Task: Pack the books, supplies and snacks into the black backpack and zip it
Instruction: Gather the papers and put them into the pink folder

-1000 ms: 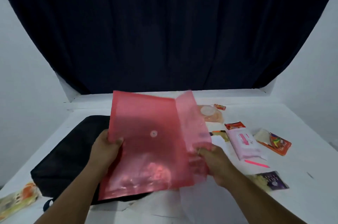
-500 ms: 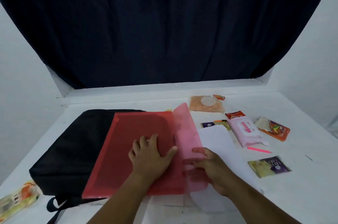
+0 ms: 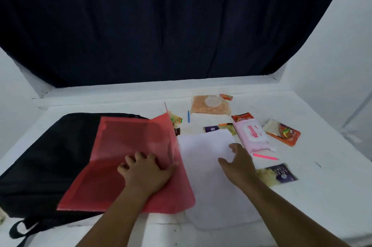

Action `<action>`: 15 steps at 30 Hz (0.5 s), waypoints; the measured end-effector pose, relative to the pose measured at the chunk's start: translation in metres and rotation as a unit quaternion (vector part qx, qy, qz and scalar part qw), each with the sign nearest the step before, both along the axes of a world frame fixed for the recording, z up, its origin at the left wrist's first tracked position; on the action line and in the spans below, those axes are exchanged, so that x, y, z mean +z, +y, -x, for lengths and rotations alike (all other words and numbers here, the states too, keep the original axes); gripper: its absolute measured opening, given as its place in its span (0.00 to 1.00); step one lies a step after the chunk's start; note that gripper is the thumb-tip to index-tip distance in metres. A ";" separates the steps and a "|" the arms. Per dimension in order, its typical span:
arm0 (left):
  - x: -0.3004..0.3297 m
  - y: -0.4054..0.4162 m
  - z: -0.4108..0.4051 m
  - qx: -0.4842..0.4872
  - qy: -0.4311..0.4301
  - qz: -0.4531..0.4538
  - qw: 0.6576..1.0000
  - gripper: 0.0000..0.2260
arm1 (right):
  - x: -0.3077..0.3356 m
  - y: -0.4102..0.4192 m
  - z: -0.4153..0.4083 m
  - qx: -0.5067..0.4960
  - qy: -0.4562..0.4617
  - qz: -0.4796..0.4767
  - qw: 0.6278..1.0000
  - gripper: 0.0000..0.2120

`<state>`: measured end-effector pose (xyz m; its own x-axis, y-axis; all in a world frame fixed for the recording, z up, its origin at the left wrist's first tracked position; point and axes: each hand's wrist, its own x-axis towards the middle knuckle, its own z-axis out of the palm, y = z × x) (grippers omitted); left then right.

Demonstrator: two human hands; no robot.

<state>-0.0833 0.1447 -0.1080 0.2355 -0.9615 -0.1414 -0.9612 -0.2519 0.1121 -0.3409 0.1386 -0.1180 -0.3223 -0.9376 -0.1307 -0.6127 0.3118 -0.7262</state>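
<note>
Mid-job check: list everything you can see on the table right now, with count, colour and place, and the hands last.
backpack: 1, black, flat on the table's left side
folder: 1, red translucent, on the backpack, flap raised
paper: white sheets, right of the folder
wipes pack: 1, pink, right of the paper
pink pen: 1, below the wipes pack
blue pen: 1, behind the paper
orange pouch: 1, far centre
purple sachet: 1, near right
orange snack packet: 1, far right
table: 1, white
left hand: presses on the folder
right hand: touches the paper
</note>
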 end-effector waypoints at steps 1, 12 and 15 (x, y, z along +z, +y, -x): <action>0.000 -0.002 0.002 0.008 0.002 -0.010 1.000 0.46 | -0.005 -0.007 0.007 -0.005 0.046 -0.023 0.999 0.29; -0.005 -0.008 0.018 0.032 -0.058 -0.039 0.997 0.58 | -0.026 -0.063 0.033 0.024 0.123 -0.096 0.987 0.26; -0.013 -0.003 0.020 0.029 -0.086 -0.003 0.996 0.56 | -0.030 -0.064 0.034 0.013 0.100 -0.119 0.988 0.20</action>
<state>-0.1029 0.1415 -0.1211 0.3115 -0.9450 -0.0993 -0.9500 -0.3075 -0.0536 -0.3744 0.0749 -0.1478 -0.3402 -0.8965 -0.2838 -0.7471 0.4409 -0.4974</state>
